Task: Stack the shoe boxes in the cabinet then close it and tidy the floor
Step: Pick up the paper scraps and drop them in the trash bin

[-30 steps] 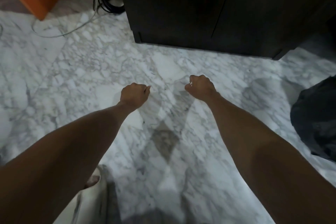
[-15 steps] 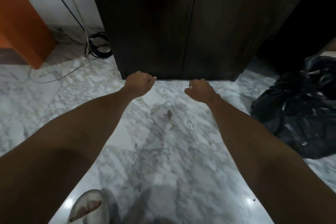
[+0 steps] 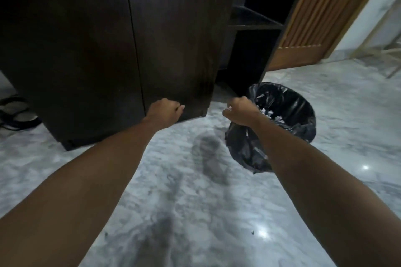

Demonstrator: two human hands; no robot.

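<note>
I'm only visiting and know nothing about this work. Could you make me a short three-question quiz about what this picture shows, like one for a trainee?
1. True or false: the two doors on the front of the dark cabinet are shut.
2. What stands on the marble floor just right of the cabinet?
A. a bin lined with a black bag
B. a pile of shoe boxes
C. a broom
3. Fill in: both the left hand and the right hand have their fingers ____ and hold nothing that can be seen.

Key
1. True: both doors lie flush, with only a thin seam between them.
2. A: the bin has bits of paper inside.
3. curled
</note>
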